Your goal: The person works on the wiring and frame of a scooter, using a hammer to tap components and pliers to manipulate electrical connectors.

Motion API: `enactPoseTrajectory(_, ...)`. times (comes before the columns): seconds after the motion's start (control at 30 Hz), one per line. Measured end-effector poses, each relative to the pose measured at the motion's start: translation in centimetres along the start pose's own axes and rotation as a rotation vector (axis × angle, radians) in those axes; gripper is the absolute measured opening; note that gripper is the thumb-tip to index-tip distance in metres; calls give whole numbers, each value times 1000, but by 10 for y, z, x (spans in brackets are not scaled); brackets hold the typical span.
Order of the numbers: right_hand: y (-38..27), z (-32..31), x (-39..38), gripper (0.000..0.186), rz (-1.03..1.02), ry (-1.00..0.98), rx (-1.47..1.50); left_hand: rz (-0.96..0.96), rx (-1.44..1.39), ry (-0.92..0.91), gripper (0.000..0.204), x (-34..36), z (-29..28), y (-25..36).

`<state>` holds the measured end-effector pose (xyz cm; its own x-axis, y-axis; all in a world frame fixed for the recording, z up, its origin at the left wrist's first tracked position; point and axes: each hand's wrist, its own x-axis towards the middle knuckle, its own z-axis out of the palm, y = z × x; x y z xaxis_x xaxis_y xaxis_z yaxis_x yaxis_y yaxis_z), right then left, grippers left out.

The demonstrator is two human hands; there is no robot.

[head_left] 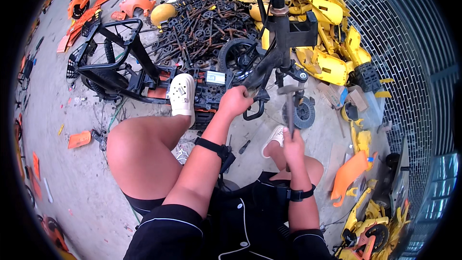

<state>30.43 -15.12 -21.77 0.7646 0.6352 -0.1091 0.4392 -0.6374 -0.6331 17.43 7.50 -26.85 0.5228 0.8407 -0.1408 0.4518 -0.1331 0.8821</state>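
Observation:
My left hand (236, 100) is closed on a black metal part (262, 74) of the scooter front assembly, beside a black looped bracket (255, 112). My right hand (292, 147) grips a hammer (289, 106) upright, its head near the lower end of the dark steering column (284, 33). A black scooter frame (115, 60) lies across the left, with a deck section (211, 91) holding a silver box (215, 77). My left white clog (181, 94) rests on that frame. My other clog (272, 140) is on the floor, below a small wheel (303, 113).
Behind the frame are a heap of rusty dark metal parts (192, 24) and piled yellow panels (327, 62). Orange panels lie left (79, 139) and right (349, 178). More scooter parts (365, 226) fill the lower right, beside a tiled wall (399, 67). A loose black tool (244, 147) lies between my legs.

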Motion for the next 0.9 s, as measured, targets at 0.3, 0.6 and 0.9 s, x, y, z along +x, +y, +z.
enactPoseTrajectory(0.3, -3, -17, -4, 40, -7, 35, 238, 23, -45, 12, 27, -3, 7, 4)
enactPoseTrajectory(0.6, -3, 14, -3, 42, -113, 1, -16, -28, 5, 21, 28, 1, 19, 3)
enactPoseTrajectory(0.9, 12, 36, 4, 46, -84, -61, -129, -64, 37, 18, 26, 9, 19, 7)
